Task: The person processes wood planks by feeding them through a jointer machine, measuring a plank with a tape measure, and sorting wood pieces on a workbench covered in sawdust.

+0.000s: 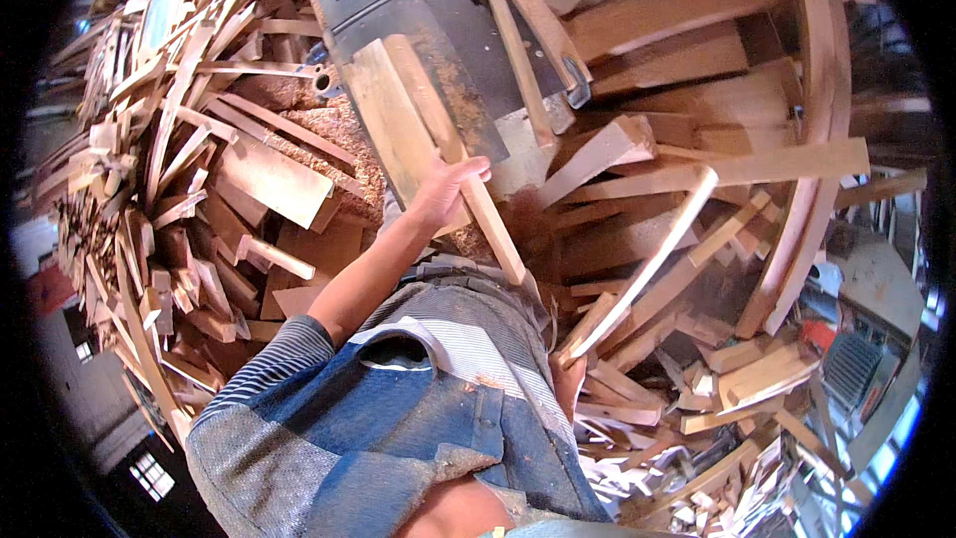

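My left hand (448,194) is closed around a narrow wooden strip (495,232), its thumb lying across the top. The strip slants over the near end of a metal machine bed (358,0), toward my body. Beside it on the bed lies a wider pale board (383,105). Low on my right side, my right hand (568,379) grips the lower end of a long thin wooden strip (652,259), which points up and away to the right; most of its fingers are hidden. Another wooden strip (516,60) rests on the bed's right part.
A big heap of offcuts (189,154) rises at the left, with sawdust (339,134) beside the machine. Thick planks (687,55) are stacked at the right, crossed by a long beam (737,164). Small scraps (732,483) lie lower right, near a grey ribbed motor-like unit (854,371).
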### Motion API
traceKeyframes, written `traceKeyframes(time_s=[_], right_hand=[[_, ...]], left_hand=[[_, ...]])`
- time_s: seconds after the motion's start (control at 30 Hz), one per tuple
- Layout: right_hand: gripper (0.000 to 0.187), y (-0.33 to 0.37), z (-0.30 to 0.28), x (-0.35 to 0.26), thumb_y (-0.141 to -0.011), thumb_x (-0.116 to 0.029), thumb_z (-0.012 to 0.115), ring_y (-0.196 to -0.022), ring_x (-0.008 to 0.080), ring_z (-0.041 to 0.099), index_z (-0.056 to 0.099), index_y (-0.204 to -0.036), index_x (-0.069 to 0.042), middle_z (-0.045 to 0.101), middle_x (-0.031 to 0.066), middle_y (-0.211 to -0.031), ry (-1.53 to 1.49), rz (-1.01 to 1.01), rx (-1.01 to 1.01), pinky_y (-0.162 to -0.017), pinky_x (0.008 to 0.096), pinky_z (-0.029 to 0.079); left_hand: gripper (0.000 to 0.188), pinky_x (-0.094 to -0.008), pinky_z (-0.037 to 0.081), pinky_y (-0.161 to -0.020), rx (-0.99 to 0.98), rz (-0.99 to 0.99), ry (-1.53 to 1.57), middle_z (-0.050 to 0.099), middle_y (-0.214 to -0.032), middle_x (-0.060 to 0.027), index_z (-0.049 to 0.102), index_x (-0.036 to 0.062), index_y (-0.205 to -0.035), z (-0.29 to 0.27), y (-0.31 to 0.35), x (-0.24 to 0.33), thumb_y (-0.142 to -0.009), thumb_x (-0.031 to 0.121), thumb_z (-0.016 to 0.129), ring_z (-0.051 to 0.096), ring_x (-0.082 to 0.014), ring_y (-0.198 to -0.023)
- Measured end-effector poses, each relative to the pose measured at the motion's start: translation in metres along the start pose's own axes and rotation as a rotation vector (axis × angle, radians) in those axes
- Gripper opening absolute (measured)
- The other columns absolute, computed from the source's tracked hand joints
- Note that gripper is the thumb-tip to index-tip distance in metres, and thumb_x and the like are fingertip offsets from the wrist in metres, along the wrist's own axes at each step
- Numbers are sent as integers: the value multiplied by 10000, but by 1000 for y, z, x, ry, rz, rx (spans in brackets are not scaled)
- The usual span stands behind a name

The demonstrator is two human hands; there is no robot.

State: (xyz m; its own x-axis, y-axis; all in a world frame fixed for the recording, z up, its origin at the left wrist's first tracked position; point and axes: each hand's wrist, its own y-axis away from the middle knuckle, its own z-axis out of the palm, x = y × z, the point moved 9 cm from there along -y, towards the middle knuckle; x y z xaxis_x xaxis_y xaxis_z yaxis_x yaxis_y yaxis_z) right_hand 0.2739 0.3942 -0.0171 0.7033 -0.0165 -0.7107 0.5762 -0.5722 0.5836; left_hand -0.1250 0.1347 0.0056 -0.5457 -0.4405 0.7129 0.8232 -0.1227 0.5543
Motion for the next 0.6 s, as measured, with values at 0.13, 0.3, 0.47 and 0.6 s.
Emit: traceKeyframes(time_s=[0.13,0.3,0.47,0.6], right_hand=[[464,-2,-8,-25,-797,-236,810,-780,245,626,534,-1086,-1,631,128,-894,190,42,32,-698,398,544],[597,-44,-7,-72,-755,-199,861,-935,389,638,547,-1206,34,638,231,-1081,291,-152,100,-879,488,521],[505,-91,-4,-99,-799,-198,836,-931,384,645,586,-1188,5,655,227,-1033,366,-289,142,-852,483,509],[422,-102,3,-144,-889,-266,804,-829,381,668,588,-1145,-10,674,218,-948,321,-332,160,-757,463,529]], left_hand=[[399,-368,563,-855,-87,18,68,607,-1060,-57,513,94,-1201,0,-7,0,-894,14,755,631,-180,-920],[297,-385,554,-872,-32,-16,16,638,-1005,-59,590,54,-1116,16,-7,-11,-900,100,789,641,-192,-924],[241,-372,573,-849,-141,-16,-24,626,-990,-13,604,94,-1081,20,1,-13,-914,118,776,635,-143,-888],[260,-367,574,-858,-74,-32,-6,631,-1011,-20,591,96,-1110,2,1,-17,-922,119,770,638,-143,-890]])
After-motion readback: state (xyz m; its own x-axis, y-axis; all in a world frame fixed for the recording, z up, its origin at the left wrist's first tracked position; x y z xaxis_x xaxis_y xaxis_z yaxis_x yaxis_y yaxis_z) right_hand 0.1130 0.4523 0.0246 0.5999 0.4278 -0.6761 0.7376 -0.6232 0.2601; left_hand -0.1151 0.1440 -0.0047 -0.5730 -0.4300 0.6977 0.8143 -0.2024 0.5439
